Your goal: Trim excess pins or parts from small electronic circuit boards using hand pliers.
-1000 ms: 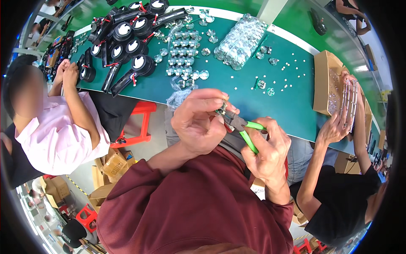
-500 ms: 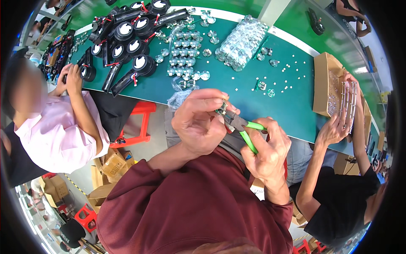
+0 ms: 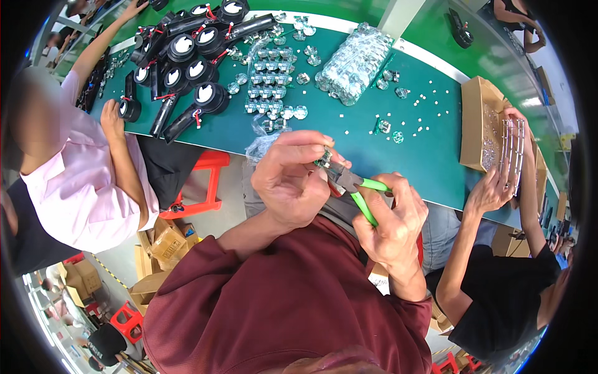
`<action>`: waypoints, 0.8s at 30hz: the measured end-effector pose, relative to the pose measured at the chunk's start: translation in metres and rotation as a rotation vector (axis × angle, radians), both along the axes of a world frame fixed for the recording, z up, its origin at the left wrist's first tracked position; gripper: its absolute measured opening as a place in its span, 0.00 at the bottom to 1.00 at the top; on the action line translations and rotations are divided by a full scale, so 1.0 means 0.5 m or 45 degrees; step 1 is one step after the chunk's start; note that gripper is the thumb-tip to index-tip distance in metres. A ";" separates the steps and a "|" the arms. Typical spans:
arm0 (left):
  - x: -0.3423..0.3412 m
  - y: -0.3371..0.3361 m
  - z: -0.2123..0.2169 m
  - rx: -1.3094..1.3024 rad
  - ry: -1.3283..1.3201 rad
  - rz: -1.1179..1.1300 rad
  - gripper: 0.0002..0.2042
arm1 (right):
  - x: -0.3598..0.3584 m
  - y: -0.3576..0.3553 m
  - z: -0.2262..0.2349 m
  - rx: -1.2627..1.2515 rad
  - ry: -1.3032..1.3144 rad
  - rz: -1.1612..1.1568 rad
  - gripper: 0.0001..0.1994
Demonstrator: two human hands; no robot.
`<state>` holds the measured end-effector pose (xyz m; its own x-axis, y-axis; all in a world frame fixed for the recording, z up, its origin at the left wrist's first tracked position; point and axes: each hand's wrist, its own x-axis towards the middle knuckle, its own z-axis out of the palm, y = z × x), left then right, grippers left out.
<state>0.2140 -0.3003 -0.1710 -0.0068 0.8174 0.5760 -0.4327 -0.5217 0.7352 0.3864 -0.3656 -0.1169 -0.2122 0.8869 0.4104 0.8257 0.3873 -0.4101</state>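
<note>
Between the thumb and fingers of my left hand [image 3: 291, 181] is a small green circuit board [image 3: 324, 159], partly covered by the fingertips. My right hand [image 3: 393, 218] is closed round the green handles of a pair of cutting pliers [image 3: 350, 181]. The pliers' metal jaws point left and meet the edge of the board; whether they bite on it I cannot tell. Both hands are held over the near edge of the green table [image 3: 430, 168]. Beyond them, several similar boards stand in rows [image 3: 271, 81], and a few loose boards [image 3: 385, 126] lie farther right.
A bubble-wrapped bundle of boards [image 3: 355, 62] lies at the back. Black round-headed devices with handles [image 3: 180, 47] are heaped at the left. Small white pieces [image 3: 420, 112] are scattered right of centre, near a cardboard box [image 3: 471, 124]. Co-workers sit on both sides, one holding metal strips [image 3: 512, 156].
My hands, the board and the pliers keep nearly the same pose. The co-worker at the left has stretched one arm out toward the far side of the table.
</note>
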 end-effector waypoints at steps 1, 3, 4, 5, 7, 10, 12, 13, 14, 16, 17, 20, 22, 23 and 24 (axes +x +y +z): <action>0.001 0.000 -0.001 -0.005 -0.010 -0.005 0.18 | 0.001 0.000 -0.001 0.006 -0.008 -0.004 0.20; 0.000 0.001 -0.001 -0.011 -0.019 -0.010 0.18 | 0.002 0.000 0.000 -0.011 -0.013 -0.004 0.20; -0.003 0.002 0.000 -0.022 -0.019 -0.039 0.18 | 0.002 0.001 0.001 -0.028 -0.020 -0.005 0.20; -0.004 0.003 0.000 -0.035 -0.021 -0.070 0.18 | 0.004 0.001 0.005 -0.029 -0.020 -0.006 0.20; -0.003 0.003 -0.001 -0.026 -0.016 -0.064 0.18 | 0.007 0.001 0.013 -0.086 -0.039 0.014 0.20; -0.004 0.000 0.008 -0.047 0.041 -0.041 0.19 | 0.006 0.002 0.016 -0.093 -0.021 0.012 0.20; -0.004 -0.001 0.008 -0.078 0.087 -0.023 0.20 | 0.004 0.001 0.009 -0.096 -0.003 0.008 0.20; -0.002 0.002 0.005 -0.069 0.051 -0.027 0.20 | 0.004 0.001 0.006 -0.099 0.016 0.004 0.20; -0.003 0.003 0.002 -0.060 0.018 -0.027 0.19 | 0.003 0.001 0.006 -0.098 0.017 0.007 0.20; -0.007 0.006 -0.003 -0.032 0.039 -0.004 0.19 | 0.002 0.000 0.006 -0.118 0.038 0.012 0.20; -0.008 0.007 -0.005 -0.005 0.057 0.013 0.19 | 0.001 0.001 0.008 -0.118 0.038 0.011 0.20; -0.008 0.006 -0.006 0.001 0.049 0.028 0.19 | -0.004 0.004 0.014 -0.083 0.095 0.027 0.20; -0.006 0.005 -0.006 -0.009 0.038 0.021 0.19 | -0.003 0.004 0.014 -0.091 0.090 0.023 0.20; -0.005 0.004 -0.006 -0.022 0.028 0.011 0.19 | -0.002 0.003 0.013 -0.090 0.090 0.022 0.20; -0.006 0.004 -0.005 -0.022 0.027 0.011 0.19 | -0.001 0.002 0.013 -0.087 0.086 0.019 0.20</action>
<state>0.2111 -0.2984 -0.1737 -0.0019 0.8272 0.5619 -0.4122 -0.5127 0.7532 0.3857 -0.3644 -0.1106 -0.1995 0.9102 0.3629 0.7895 0.3687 -0.4908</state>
